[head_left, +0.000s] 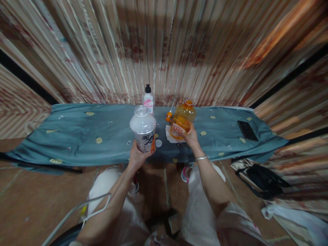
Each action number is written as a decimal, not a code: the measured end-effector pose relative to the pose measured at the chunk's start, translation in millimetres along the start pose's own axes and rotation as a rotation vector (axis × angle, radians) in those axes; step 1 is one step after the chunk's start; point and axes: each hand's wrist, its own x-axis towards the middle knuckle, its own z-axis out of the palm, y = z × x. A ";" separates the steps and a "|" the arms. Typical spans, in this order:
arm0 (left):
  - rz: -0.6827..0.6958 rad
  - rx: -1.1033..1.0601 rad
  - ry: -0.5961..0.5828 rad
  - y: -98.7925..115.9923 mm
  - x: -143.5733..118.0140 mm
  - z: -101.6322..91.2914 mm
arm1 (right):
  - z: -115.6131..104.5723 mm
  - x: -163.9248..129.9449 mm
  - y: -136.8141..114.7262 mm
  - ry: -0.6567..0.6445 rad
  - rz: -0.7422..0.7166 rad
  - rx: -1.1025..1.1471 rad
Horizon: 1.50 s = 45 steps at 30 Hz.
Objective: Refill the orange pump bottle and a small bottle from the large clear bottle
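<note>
I've got my left hand wrapped tight round the clear bottle, grip closed, holding it up over the near edge of the teal-covered tabletop. My right hand closes its grip on the orange jug, which stands on a white napkin. Small pump bottle behind, black phone well off right.
</note>
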 end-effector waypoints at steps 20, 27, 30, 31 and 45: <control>-0.066 -0.211 -0.302 2.3 -32.5 14.8 | -32.2 -93.4 -109.9 -0.010 -0.372 -0.063; -0.050 -0.217 -0.434 10.3 -43.4 17.4 | 21.9 -100.8 -120.9 -0.415 -0.202 0.337; -0.038 -0.231 -0.457 7.8 -43.5 17.9 | 23.9 -100.5 -125.2 -0.384 -0.156 0.378; -0.040 -0.235 -0.470 7.2 -43.1 18.1 | 23.8 -100.9 -127.2 -0.362 -0.151 0.382; -0.363 -0.633 -0.549 27.8 -39.9 30.0 | 9.6 -96.0 -171.0 -0.107 -0.162 0.444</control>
